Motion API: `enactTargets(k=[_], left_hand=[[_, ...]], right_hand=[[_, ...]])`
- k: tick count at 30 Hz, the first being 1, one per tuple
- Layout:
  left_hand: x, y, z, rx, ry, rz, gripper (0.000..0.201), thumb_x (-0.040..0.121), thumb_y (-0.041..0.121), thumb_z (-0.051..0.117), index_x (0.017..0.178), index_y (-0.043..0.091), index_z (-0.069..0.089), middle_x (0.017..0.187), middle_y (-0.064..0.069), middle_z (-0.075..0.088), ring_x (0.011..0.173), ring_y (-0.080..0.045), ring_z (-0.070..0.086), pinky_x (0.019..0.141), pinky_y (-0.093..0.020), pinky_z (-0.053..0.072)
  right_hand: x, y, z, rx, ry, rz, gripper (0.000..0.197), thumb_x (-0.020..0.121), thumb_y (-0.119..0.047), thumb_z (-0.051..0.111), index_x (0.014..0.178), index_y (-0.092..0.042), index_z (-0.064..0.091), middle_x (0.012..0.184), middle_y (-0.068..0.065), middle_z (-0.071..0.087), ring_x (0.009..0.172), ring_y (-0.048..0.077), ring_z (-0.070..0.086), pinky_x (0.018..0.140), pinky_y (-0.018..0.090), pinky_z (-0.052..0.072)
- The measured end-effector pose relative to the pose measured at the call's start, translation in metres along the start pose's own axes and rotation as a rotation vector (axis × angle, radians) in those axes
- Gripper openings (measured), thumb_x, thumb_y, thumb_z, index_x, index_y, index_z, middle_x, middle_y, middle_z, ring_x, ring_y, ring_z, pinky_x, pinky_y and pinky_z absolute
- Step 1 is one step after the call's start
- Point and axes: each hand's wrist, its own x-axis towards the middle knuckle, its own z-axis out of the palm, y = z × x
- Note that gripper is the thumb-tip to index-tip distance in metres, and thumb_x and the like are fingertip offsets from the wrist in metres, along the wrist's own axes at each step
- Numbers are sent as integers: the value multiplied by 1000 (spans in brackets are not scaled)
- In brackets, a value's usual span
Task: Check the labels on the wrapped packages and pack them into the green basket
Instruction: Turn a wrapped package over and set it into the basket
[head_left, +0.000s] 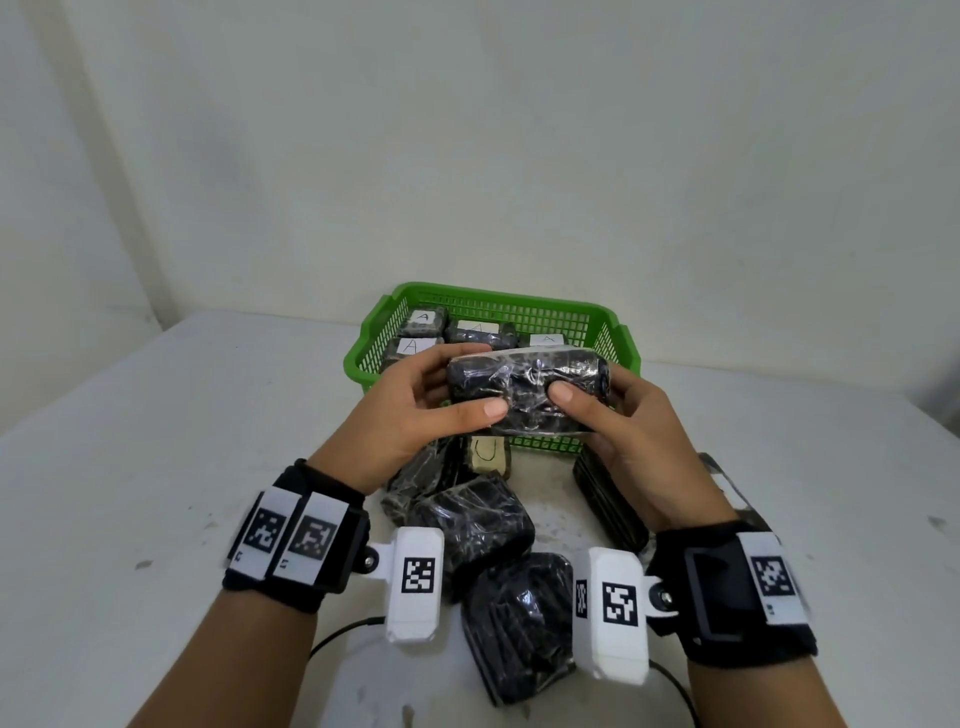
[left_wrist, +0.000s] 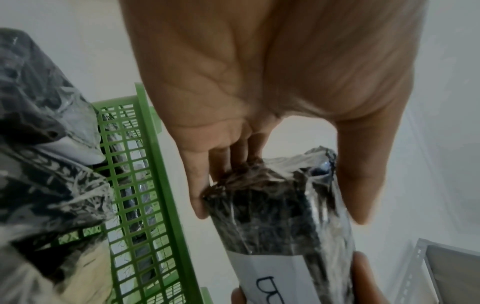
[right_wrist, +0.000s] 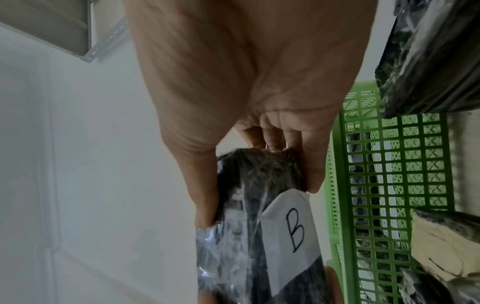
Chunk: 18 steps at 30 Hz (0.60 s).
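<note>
Both hands hold one black plastic-wrapped package (head_left: 527, 392) in the air just in front of the green basket (head_left: 618, 338). My left hand (head_left: 415, 410) grips its left end, thumb on the near face, and my right hand (head_left: 613, 421) grips its right end the same way. The package's white label (right_wrist: 291, 232) reads B and faces away from the head camera. In the left wrist view the same package (left_wrist: 280, 214) shows between thumb and fingers. Inside the basket lie several wrapped packages with labels reading A (head_left: 423, 316).
Several more black wrapped packages (head_left: 478, 519) lie on the white table (head_left: 156, 467) between my wrists and the basket; one (head_left: 485, 452) shows a pale label. Another package (head_left: 608, 493) sits under my right hand. A black cable (head_left: 343, 631) runs along the near edge.
</note>
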Motion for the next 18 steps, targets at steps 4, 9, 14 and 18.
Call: enactTargets(k=[4,9,14,18], left_hand=[[1,0,1,48,74,42,66,65,26,91,125,17,64,119,-1,72,112,-15,69,93,-25,55],[-1,0,1,82,6,66,70,64,10,88,127,18,60,126,2,67,120,-10,63,92,-27,56],[0,-2,4,83,-91,62,80,65,-1,89,135,19,54,136,3,58,129,-12,56,101,-36,53],[0,-4,6,111,-45,-18,80,69,43,87,139,34,50,137,13,57,127,-7,56,108,-37,46]], right_hand=[[2,4,-5,-54,-11,0,87,62,-57,94,137,-21,66,135,2,71,127,22,67,114,50,47],[0,-3,-5,2,-58,98,101,51,-72,91,128,-10,70,122,12,76,112,24,74,92,39,62],[3,1,-5,45,18,128,112,45,-57,100,135,-2,63,119,10,77,108,33,75,94,48,62],[6,5,-6,12,69,46,100,50,-55,102,138,-25,65,141,6,67,135,28,61,114,55,47]])
